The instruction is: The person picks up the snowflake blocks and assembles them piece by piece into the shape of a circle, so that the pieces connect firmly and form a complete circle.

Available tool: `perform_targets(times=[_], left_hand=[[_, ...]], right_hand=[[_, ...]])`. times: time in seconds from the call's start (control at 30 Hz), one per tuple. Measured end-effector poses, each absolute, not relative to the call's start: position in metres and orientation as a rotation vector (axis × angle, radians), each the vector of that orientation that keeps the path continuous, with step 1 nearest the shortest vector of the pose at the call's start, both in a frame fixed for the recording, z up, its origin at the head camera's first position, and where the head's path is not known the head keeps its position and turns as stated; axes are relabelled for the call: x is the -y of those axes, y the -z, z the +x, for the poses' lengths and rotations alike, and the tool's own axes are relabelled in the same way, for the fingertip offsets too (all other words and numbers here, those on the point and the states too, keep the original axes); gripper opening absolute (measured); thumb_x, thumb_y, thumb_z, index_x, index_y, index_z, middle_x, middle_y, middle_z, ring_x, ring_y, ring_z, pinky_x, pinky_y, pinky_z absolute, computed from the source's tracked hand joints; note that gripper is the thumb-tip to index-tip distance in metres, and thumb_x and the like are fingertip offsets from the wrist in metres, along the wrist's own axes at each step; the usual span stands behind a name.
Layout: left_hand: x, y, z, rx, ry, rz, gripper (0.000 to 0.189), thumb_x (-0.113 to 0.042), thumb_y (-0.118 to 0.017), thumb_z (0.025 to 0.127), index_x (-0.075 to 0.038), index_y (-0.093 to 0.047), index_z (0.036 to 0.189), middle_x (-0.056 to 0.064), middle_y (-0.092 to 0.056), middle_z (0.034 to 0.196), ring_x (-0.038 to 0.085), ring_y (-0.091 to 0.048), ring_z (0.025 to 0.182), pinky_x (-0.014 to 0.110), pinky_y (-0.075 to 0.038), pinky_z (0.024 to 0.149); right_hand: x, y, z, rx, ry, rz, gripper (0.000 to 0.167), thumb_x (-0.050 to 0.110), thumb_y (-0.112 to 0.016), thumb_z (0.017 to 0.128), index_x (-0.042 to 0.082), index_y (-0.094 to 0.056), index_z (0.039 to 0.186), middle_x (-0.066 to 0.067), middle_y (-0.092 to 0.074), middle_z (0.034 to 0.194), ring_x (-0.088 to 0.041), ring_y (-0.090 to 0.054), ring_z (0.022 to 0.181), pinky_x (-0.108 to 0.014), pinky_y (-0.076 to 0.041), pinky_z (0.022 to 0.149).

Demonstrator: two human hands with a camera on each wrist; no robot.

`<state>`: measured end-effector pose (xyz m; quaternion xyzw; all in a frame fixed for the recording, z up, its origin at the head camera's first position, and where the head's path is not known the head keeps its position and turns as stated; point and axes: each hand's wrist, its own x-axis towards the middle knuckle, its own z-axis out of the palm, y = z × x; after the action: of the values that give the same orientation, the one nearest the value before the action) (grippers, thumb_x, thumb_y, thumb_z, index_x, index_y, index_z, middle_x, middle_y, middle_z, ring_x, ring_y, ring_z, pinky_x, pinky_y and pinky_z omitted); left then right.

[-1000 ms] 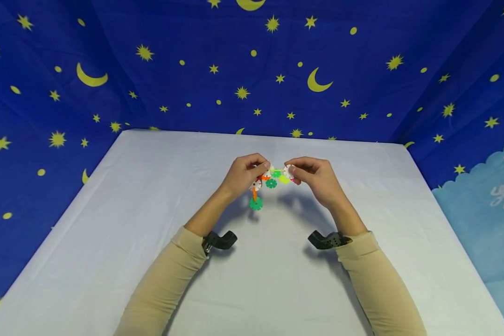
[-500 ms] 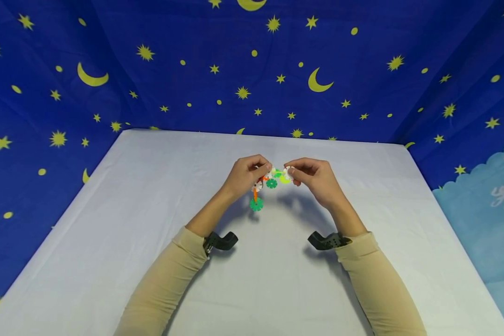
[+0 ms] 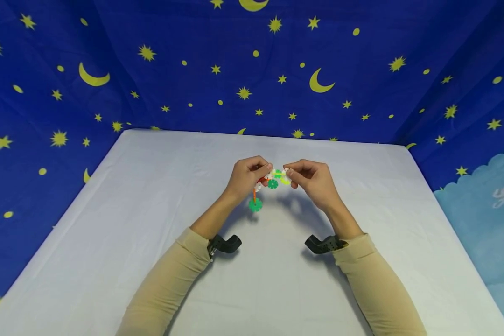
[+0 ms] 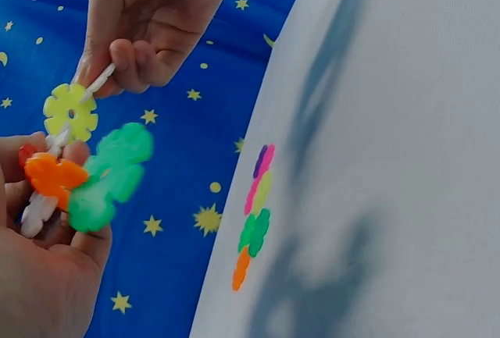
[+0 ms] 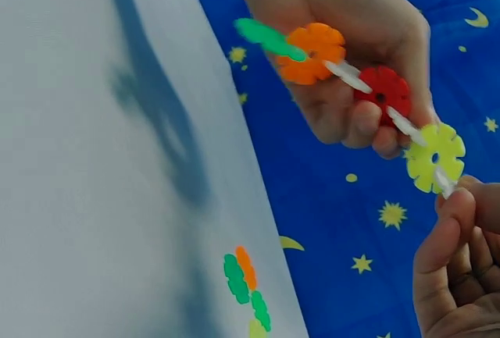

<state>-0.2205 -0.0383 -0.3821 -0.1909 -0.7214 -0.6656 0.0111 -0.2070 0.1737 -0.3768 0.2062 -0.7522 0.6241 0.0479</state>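
A chain of slotted plastic snowflake discs runs between the hands, above the table. My left hand (image 3: 244, 179) grips it around a red disc (image 5: 383, 92) and the white discs beside that. From its near end hang an orange disc (image 5: 314, 53) and a green disc (image 3: 255, 204). At the other end is a yellow disc (image 5: 435, 158). My right hand (image 3: 315, 181) pinches a white disc (image 4: 99, 80) between thumb and fingers, its edge right at the yellow disc in the left wrist view.
Several loose discs lie in a row on the white-covered table: orange (image 4: 241, 268), green (image 4: 259, 233), yellow (image 4: 264, 190), pink and purple. A blue curtain (image 3: 218, 42) with moons and stars hangs behind the table. Each wrist wears a black camera mount (image 3: 226, 243).
My right hand has moved slightly left and nearer, narrowing the gap to the left hand. The white disc in it has turned from face-on towards edge-on. The left hand keeps its grip.
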Motion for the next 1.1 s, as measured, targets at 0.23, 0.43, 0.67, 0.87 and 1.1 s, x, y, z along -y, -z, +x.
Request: perform_targets(times=[0.23,0.43,0.67,0.87,1.1], left_hand=[[0.0364,0.3829,-0.2202,2.244,2.093,-0.565,0.022,-0.024,-0.064,0.095,-0.004,-0.069,0.087,0.011,-0.060,0.070,0.026,-0.060,0.058,0.043,-0.048,0.054],[0.0367,0.3847,-0.2228,2.313,2.024,-0.564,0.026,-0.028,-0.061,0.096,-0.004,-0.068,0.089,0.011,-0.061,0.070,0.027,-0.062,0.059,0.039,-0.049,0.054],[0.0385,0.3852,-0.2227,2.385,1.913,-0.556,0.023,-0.032,-0.061,0.095,-0.012,-0.070,0.096,0.005,-0.064,0.081,0.019,-0.060,0.072,0.033,-0.049,0.065],[0.0406,0.3855,-0.2219,2.387,2.052,-0.664,0.019,-0.029,-0.059,0.097,-0.014,-0.069,0.104,0.009,-0.065,0.095,0.038,-0.064,0.069,0.038,-0.053,0.060],[0.0410,0.3845,-0.2206,2.422,2.043,-0.721,0.024,-0.032,-0.059,0.097,-0.012,-0.069,0.105,0.006,-0.065,0.096,0.038,-0.062,0.063,0.036,-0.049,0.049]], right_hand=[[-0.1714,0.3789,-0.2079,2.285,-1.892,0.596,0.020,0.018,-0.069,0.091,0.005,-0.072,0.106,-0.016,-0.066,0.088,-0.028,-0.057,0.063,-0.034,-0.049,0.059],[-0.1723,0.3782,-0.2099,2.311,-1.914,0.475,0.027,0.021,-0.071,0.089,0.005,-0.070,0.110,-0.017,-0.066,0.090,-0.025,-0.061,0.069,-0.030,-0.052,0.063],[-0.1746,0.3792,-0.2127,2.202,-2.073,0.432,0.029,0.012,-0.071,0.089,-0.007,-0.063,0.110,-0.018,-0.065,0.092,-0.024,-0.064,0.073,-0.032,-0.055,0.069],[-0.1729,0.3786,-0.2119,2.217,-2.063,0.501,0.027,0.015,-0.071,0.089,-0.004,-0.067,0.109,-0.018,-0.065,0.097,-0.026,-0.064,0.074,-0.034,-0.055,0.069],[-0.1705,0.3786,-0.2091,2.259,-2.042,0.514,0.026,0.018,-0.071,0.089,0.001,-0.071,0.109,-0.015,-0.066,0.103,-0.027,-0.064,0.077,-0.035,-0.056,0.071]])
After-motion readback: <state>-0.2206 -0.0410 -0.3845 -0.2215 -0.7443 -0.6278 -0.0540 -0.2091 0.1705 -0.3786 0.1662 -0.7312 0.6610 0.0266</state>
